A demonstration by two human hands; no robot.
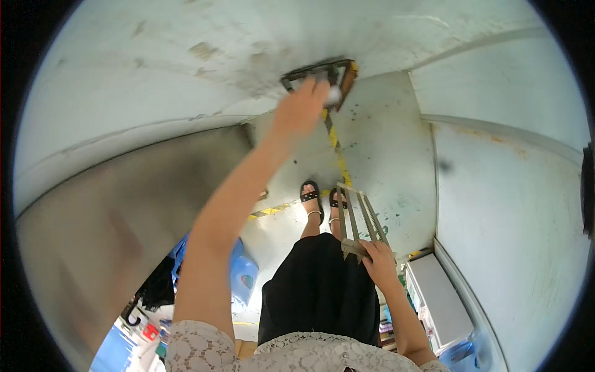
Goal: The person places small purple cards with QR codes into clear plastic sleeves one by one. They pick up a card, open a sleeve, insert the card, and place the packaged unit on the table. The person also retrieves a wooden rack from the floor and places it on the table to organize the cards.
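Fingers (315, 87) of our left hand (302, 102) reach to twelve o'clock, beside a dark frame (349, 79) with an orange-brown side; motion blurs them, so we cannot tell whether they grip it. A small pale blur shows at their tips. At four o'clock, our right hand (380, 263) has its fingers curled over the near end bar of a beige slatted frame (367, 217), which slants up toward the centre, its far end in front of one of our black sandals (311, 193).

Around these, yellow-and-black tape (335, 144) crosses the pale floor (396, 136) from the centre toward twelve o'clock. Farther out, a smudged pale wall (204, 68) spans eleven to twelve, and a grey-brown panel (142, 192) stands at nine. At seven lies blue plastic (245, 273); beyond our right hand sits a white box (439, 297) with a grey top.
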